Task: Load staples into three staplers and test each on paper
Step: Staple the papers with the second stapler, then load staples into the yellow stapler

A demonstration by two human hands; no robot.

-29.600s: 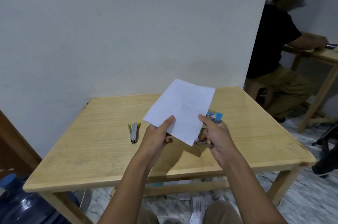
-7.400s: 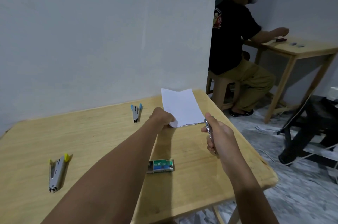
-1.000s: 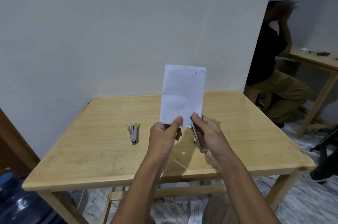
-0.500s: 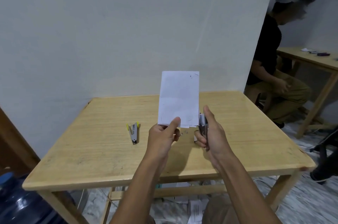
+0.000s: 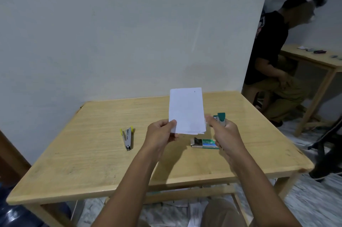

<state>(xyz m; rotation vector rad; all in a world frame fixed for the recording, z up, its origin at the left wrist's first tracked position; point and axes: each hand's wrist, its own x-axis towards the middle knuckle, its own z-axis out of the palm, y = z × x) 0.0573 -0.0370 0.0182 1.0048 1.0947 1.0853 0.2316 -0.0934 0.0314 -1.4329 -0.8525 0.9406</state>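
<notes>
My left hand (image 5: 161, 134) pinches the paper (image 5: 187, 110); my right hand (image 5: 225, 134) grips the green stapler (image 5: 220, 117), now shifted beside the paper's right edge — test likely imminent.

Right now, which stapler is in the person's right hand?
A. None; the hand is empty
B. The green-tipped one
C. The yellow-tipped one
B. The right hand grips the green-tipped stapler beside the lower right edge of the paper, which the left hand holds up, while the yellow-tipped stapler lies untouched on the table.
</notes>
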